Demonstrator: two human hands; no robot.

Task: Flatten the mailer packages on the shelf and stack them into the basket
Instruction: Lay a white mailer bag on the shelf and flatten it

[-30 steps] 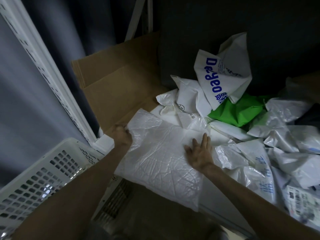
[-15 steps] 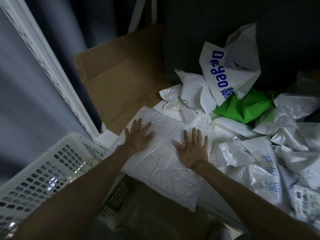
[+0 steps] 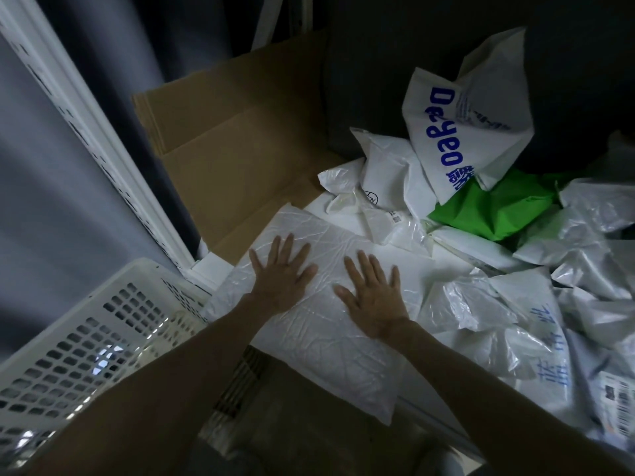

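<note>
A wrinkled white mailer (image 3: 330,345) lies flat on the shelf, its near corner hanging over the front edge. My left hand (image 3: 280,273) presses on its left part with fingers spread. Beside it, my right hand (image 3: 374,297) lies palm down on the mailer's middle, fingers straight. A white perforated basket (image 3: 86,338) stands at the lower left, below the shelf's corner. To the right sits a heap of crumpled white mailers (image 3: 536,310), with a green mailer (image 3: 494,211) and a white one with blue lettering (image 3: 457,132) at the back.
A flattened brown cardboard box (image 3: 233,156) leans against the shelf's back left. A white perforated shelf post (image 3: 86,132) runs diagonally on the left. A dark wall closes the back. A labelled parcel (image 3: 618,403) lies at the far right.
My left hand let go of the mailer's left edge and came down flat on it. Both hands now press the mailer, which lies smoother than a second ago.
</note>
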